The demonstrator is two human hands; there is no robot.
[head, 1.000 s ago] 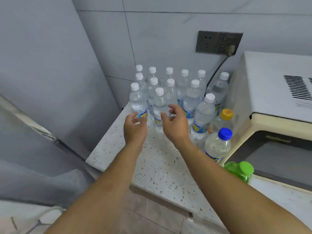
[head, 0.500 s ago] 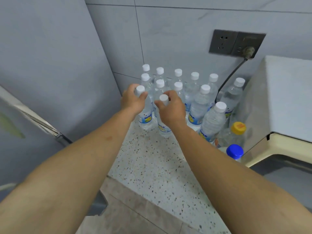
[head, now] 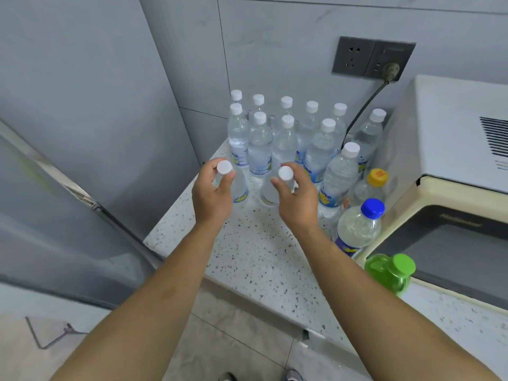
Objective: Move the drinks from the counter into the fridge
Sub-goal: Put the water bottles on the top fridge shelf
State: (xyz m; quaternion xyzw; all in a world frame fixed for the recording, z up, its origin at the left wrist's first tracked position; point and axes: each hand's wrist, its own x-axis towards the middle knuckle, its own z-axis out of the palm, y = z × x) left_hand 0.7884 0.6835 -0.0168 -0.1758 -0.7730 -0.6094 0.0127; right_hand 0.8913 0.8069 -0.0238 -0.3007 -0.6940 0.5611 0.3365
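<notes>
Fridge (head: 63,210): grey body is being seen at the far left, standing just beside the counter's left edge; whether its door is open cannot be told.
Floor (head: 225,350): pale tiles are being shown below the counter's front edge, between the two forearms.
Counter (head: 255,259): speckled white stone is being left bare in its front half, from the left corner to the front edge.
Left hand (head: 213,196): fingers are being closed narrowly around the neck of the left bottle (head: 239,188), just under its white cap.
Right hand (head: 298,200): fingers are being closed the same way on the neck of the right bottle (head: 268,193); both held bottles are being kept upright at the front of the group.
Water bottles (head: 286,138): a tight cluster with white caps is being kept against the tiled back wall (head: 275,50).
Other drinks: a yellow-capped bottle (head: 378,177), a blue-capped bottle (head: 357,229) and a green bottle (head: 391,272) are being lined up along the microwave's side.
Socket (head: 373,57): a plug and cable are being run down behind the bottles.
Microwave (head: 450,149): cream casing is being seen closing off the counter's right side.
</notes>
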